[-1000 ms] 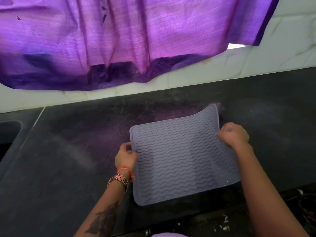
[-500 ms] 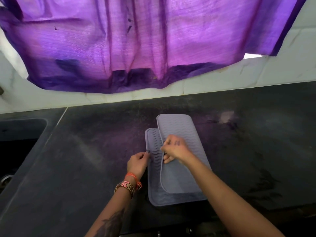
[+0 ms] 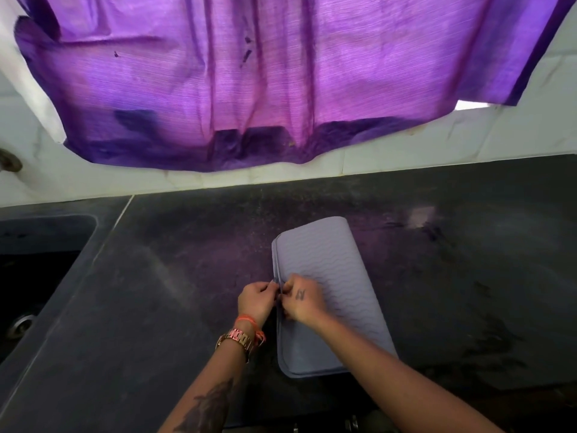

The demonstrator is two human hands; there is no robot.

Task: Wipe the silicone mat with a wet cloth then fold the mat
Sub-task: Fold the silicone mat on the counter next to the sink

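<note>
The grey silicone mat [image 3: 327,260] with a wavy ribbed pattern lies folded in half on the dark countertop [image 3: 156,292], its fold along the right side and its two long edges stacked at the left. My left hand [image 3: 256,300] pinches the mat's left edges between its fingertips. My right hand [image 3: 301,300] rests on the top layer and grips the same edge from the other side. The hands touch at the edge. No cloth is in view.
A sink [image 3: 34,260] is sunk into the counter at the far left. A purple curtain [image 3: 265,73] hangs over the white tiled wall [image 3: 515,135] behind the counter. A damp smear [image 3: 487,339] marks the counter right of the mat.
My right hand carried the mat's right half over to the left, folding the flat mat in two. The top edge now lines up with the bottom edge, and both hands meet there.
</note>
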